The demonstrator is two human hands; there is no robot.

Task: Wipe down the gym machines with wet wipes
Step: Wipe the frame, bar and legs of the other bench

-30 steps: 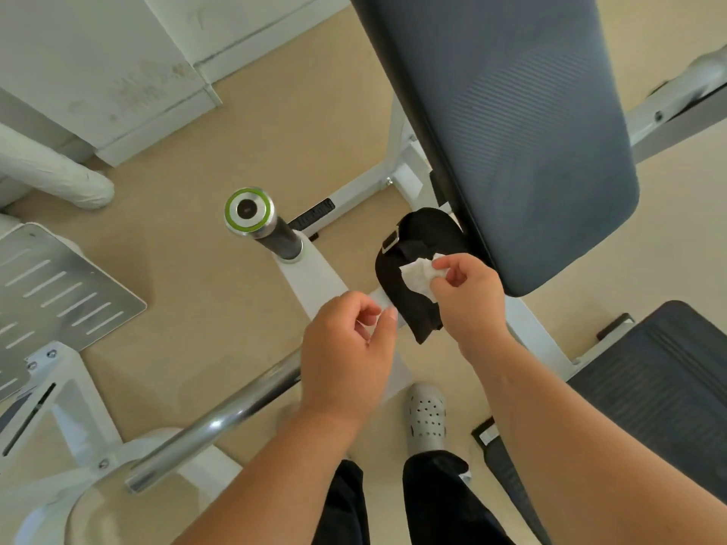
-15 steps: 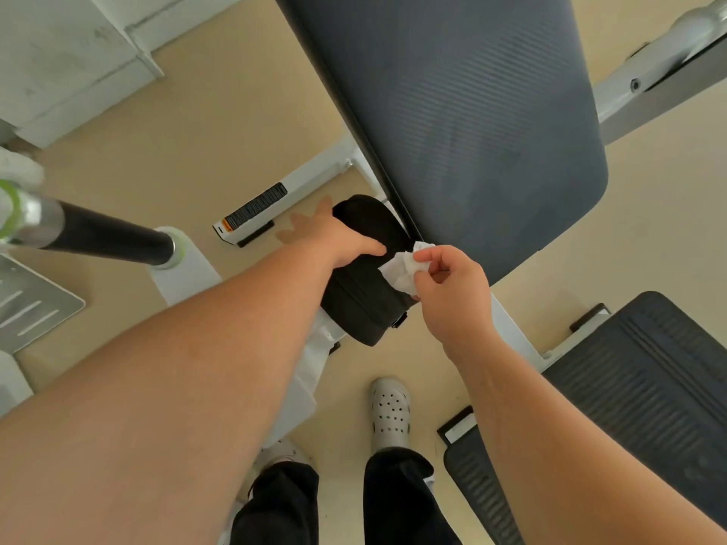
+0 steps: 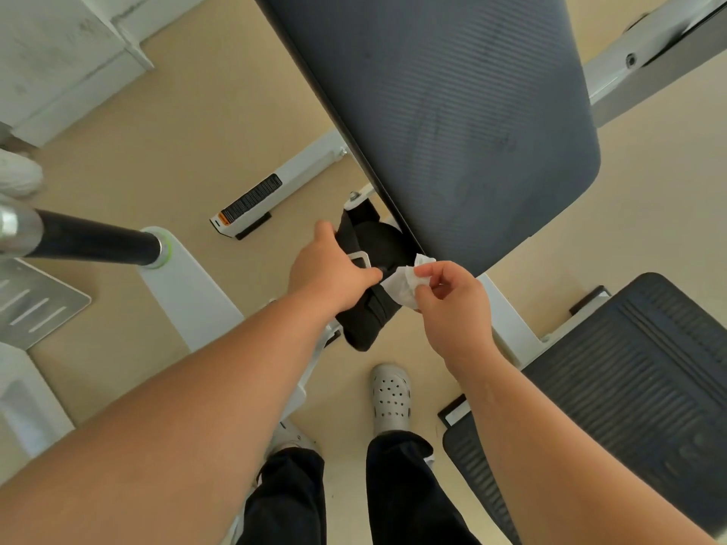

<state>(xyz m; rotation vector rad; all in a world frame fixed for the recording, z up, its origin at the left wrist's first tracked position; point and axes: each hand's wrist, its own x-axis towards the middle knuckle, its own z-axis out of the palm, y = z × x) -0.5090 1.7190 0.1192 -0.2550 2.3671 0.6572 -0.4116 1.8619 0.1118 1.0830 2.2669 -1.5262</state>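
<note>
Beige floor (image 3: 189,151) fills most of my view. At 10 o'clock there is a scuffed white wall base (image 3: 59,53). At 6 o'clock sits a grey perforated clog (image 3: 390,399), toe toward 12, with black trouser legs (image 3: 401,493) below it. The second shoe (image 3: 291,438), toward 7, is mostly hidden.
</note>
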